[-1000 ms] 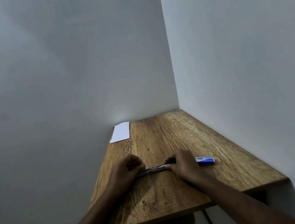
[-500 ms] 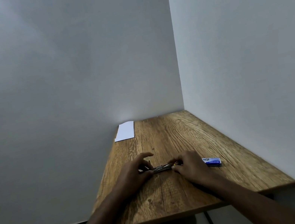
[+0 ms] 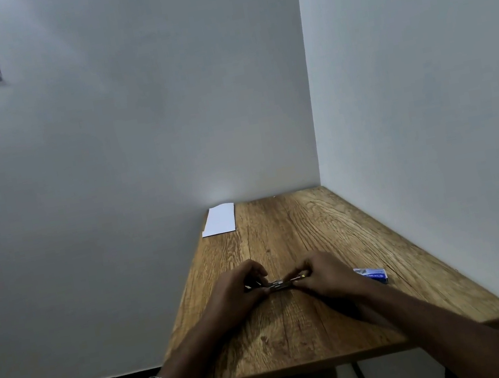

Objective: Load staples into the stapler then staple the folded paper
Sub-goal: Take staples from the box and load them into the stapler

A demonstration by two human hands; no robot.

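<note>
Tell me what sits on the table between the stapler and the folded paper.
Nothing: the head view shows only bare wooden table between the stapler and the folded paper.

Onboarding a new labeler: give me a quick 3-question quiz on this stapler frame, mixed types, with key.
1. True or false: the folded paper lies under the stapler.
2. Multiple choice: the blue staple box sits (A) beside the right hand, on its outer side; (B) at the table's far left corner; (C) on the paper.
3. Short answer: which hands hold the stapler?

Key:
1. False: the paper lies apart, at the far left corner.
2. A.
3. Both: the left hand and the right hand each grip one end, low over the table.
</note>
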